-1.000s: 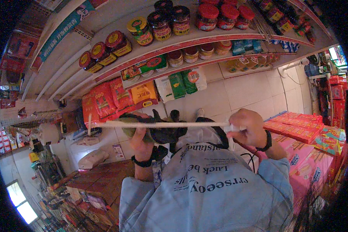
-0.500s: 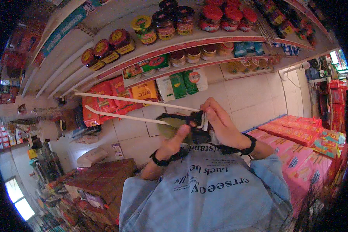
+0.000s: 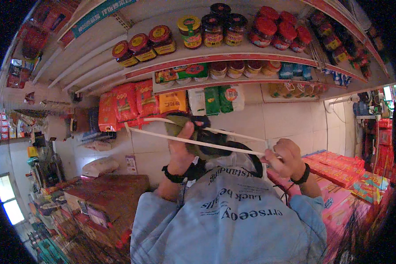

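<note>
An olive-green and black object [image 3: 175, 128] of unclear kind is in my left hand [image 3: 180, 147], whose thumb and fingers are closed on it in front of my chest. Two long thin white rods [image 3: 198, 142] with bent far tips cross in front of it, one running partly behind my left hand. Their near ends lie in the closed fingers of my right hand [image 3: 288, 159], out to the right. A black curved band [image 3: 246, 148] shows between the hands, beneath the rods. How the rods and the object connect is hidden.
Ahead, a shelf [image 3: 233, 58] bears several jars with red, black and yellow lids. Red packets [image 3: 126, 104] hang beneath it on the left. Pink and red boxes [image 3: 339, 169] are stacked to the right; a brown box [image 3: 108, 198] stands at the lower left.
My right hand has moved right and down, away from my left, and the white rods now extend from it across the left hand. My left hand has shifted slightly left and up. The view has shifted.
</note>
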A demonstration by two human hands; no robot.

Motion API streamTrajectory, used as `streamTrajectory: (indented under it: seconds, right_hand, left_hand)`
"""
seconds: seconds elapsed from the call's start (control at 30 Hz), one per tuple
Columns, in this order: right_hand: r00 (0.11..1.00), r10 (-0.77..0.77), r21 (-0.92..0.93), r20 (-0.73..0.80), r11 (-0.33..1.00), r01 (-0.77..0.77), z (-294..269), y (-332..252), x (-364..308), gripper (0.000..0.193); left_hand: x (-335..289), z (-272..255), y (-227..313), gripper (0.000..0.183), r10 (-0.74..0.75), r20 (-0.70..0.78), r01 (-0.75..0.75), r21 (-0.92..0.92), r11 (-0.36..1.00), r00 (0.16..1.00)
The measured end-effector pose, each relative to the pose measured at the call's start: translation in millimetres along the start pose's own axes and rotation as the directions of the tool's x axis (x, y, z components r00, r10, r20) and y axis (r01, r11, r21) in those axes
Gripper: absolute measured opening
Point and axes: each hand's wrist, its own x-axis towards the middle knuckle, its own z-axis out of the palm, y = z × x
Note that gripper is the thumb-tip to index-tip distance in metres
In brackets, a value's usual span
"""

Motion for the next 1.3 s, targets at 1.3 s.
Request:
streamTrajectory:
  seconds: [1.3]
  right_hand:
    - [0.655, 0.641, 0.155, 0.4, 0.657, -0.738, 33, -17, -17, 0.039]
  left_hand:
    - [6, -79, -8, 0.02, 0.24, 0.028, -0.148, 0.853, 0.5, 0.97]
